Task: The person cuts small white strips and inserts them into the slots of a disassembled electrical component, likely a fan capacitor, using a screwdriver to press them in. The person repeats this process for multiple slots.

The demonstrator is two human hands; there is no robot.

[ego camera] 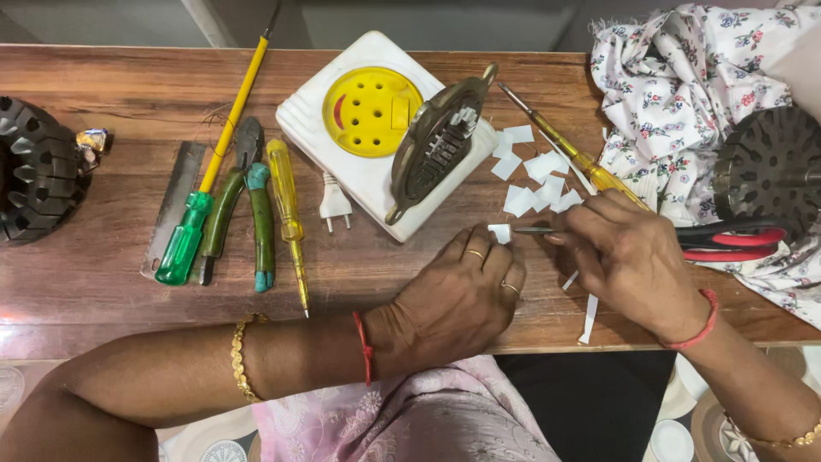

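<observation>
Head view — left hand [457,295] pins a paper slip [499,232] under closed fingertips, right hand [629,257] pinches a thin tool [534,229] touching it — cut slips [534,180] piled just beyond, one strip [589,318] uncut.

Only one small package in view: a crumpled sweet wrapper [91,139], shiny gold and blue, far left of the frame, on the worktop [103,282] just beside a dark ribbed round part [34,171]; too small to tell more; no labels, signs or screens anywhere else.
</observation>
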